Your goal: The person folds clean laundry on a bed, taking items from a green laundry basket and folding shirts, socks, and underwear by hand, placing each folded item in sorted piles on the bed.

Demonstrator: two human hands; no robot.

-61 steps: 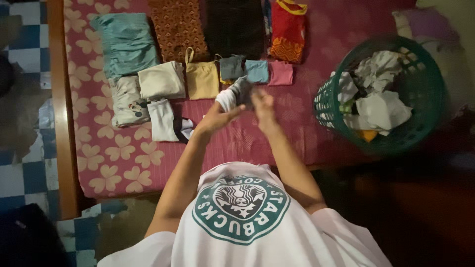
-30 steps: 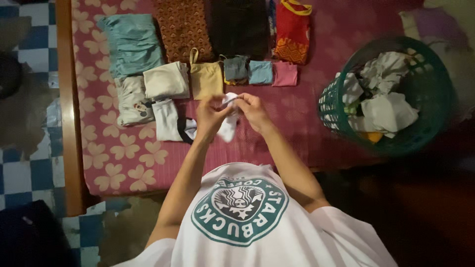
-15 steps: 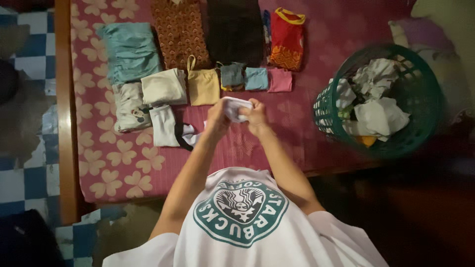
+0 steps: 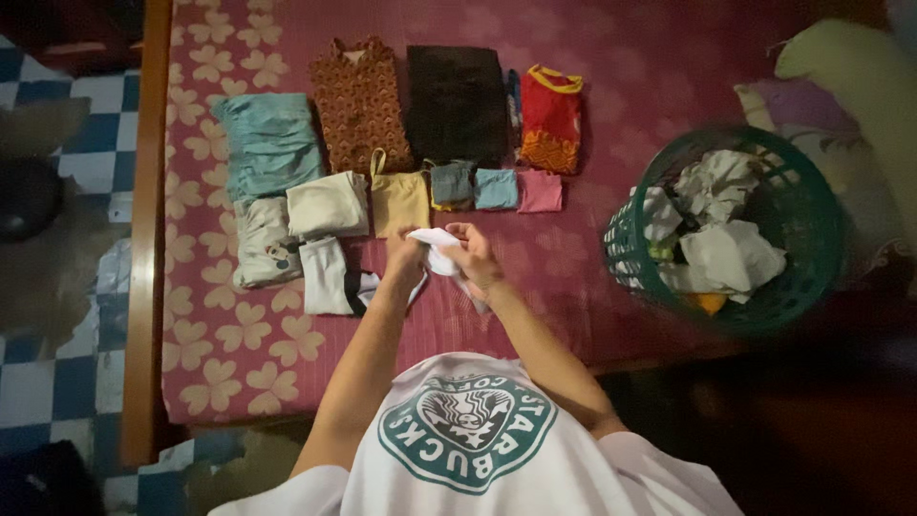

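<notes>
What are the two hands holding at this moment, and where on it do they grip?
Both the left hand and right hand hold a small white garment above the bed, gripping its bunched upper edge from either side.

Small white garment [image 4: 437, 250], bunched and partly folded, held above the pink bedsheet just below the row of folded clothes. One loose end hangs down; its kind, possibly a sock, is unclear.
</notes>
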